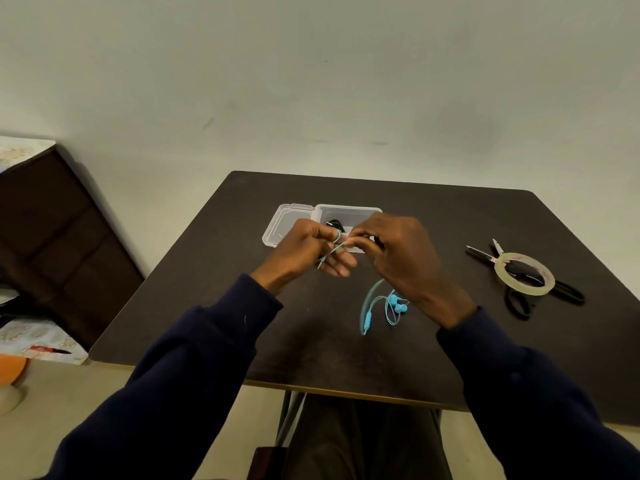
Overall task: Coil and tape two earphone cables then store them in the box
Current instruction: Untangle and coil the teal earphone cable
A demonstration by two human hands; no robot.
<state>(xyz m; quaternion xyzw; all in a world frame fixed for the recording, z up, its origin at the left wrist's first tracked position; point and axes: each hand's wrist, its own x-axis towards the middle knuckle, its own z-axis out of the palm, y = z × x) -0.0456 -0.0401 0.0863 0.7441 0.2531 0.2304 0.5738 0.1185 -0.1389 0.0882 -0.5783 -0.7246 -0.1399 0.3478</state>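
Two hands pinching cable partly hide box; tape overlies scissors.

cable: turquoise blue
box: clear, something black inside
tape: clear roll, red print on core
scissors: black handles, silver blades
worktop: dark brown
sleeves: navy
wall: pale grey-green
cloth: pale, floral pattern

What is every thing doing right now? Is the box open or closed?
Box: open, lid flipped left, something dark inside.
Blue earphone cable: partly looped, earbuds lying on table.
Left hand: holds the loops.
Right hand: pinches the cable.
Scissors: blades slightly apart.
Tape roll: lying on the scissors.
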